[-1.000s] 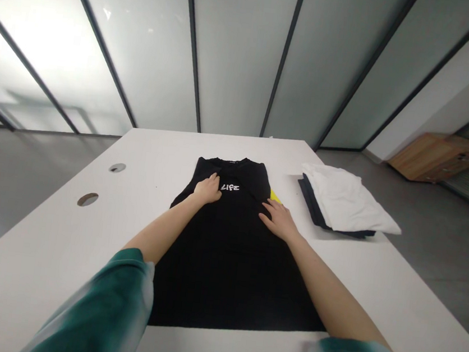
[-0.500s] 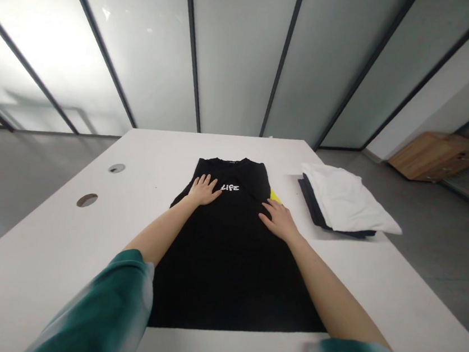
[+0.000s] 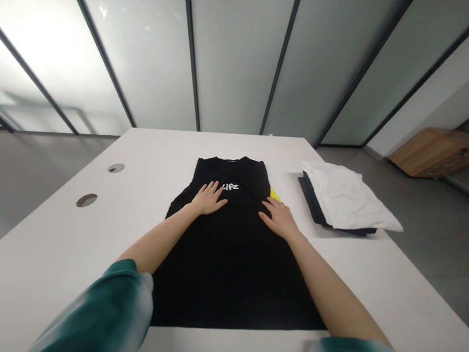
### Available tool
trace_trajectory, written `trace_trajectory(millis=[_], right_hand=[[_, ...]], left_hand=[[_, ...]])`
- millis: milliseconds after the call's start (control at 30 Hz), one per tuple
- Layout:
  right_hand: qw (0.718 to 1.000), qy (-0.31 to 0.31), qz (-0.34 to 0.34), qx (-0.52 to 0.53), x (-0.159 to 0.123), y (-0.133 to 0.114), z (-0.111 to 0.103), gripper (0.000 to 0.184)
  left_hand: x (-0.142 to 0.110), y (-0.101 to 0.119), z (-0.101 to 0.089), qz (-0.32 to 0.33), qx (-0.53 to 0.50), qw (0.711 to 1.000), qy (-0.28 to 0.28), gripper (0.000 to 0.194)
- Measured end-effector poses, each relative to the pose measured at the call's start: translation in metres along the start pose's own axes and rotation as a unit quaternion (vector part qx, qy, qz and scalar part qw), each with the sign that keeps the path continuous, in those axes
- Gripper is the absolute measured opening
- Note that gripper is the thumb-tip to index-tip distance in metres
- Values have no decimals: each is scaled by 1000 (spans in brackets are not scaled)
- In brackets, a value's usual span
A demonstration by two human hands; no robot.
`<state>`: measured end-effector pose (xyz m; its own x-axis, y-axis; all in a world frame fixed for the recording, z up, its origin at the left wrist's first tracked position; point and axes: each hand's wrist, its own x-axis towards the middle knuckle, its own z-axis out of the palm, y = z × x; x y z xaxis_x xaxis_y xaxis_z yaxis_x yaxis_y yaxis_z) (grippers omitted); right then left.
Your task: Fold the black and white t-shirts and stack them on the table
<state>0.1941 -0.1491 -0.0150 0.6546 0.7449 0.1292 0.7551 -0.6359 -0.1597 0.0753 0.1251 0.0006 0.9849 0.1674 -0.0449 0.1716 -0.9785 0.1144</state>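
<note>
A black shirt (image 3: 232,272) lies spread on the white table (image 3: 48,251), its collar toward the far end and its hem near me. White lettering runs across its chest, and a bit of yellow shows at its right edge. My left hand (image 3: 209,198) rests flat on the chest with fingers apart, partly covering the lettering. On the shirt's right side, near the yellow part, lies my right hand (image 3: 278,218), its fingers also spread. Neither hand grips the cloth.
To the right, folded white clothing (image 3: 348,197) lies on top of dark folded clothing (image 3: 314,202). Two round holes pierce the tabletop at the left. Beyond the table stands a frosted glass partition (image 3: 235,52), with a wooden cabinet (image 3: 436,154) on the floor at the far right.
My left hand has slid right and slightly toward me over the chest, now covering part of the lettering. My right hand has stayed in place.
</note>
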Motion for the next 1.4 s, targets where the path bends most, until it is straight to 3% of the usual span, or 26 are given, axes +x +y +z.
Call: trace_trajectory(millis=[233,500,767,900,1033,1133,1233,1400], right_hand=[[1000,2,-2,0,0,-1,0,53],[1000,-12,2,-4,1,1,1,55],[997,-49,40,-40,-2,-3,3,69],[999,-16,24,-28,-2,-1,3,65],[998,55,-8,-5,-3,0,-5,48],[995,89,-35,7,-9,4,-16,29],[994,74,-78,37,-29,13,-27,19],[988,31,-112,97,-88,32,-40,23]], left_hand=[[-27,-10,-8,53,-19,998,1,69],[-64,-38,-2,-48,10,998,29,67],[-63,-41,0,-81,9,996,23,72],[-61,-41,1,-79,1,996,34,71],[-68,-36,-3,-63,-4,990,124,63],[-84,-37,-12,-42,6,986,160,39],[-112,-48,-20,-29,6,989,145,19],[-168,-72,-21,-12,-65,988,136,20]])
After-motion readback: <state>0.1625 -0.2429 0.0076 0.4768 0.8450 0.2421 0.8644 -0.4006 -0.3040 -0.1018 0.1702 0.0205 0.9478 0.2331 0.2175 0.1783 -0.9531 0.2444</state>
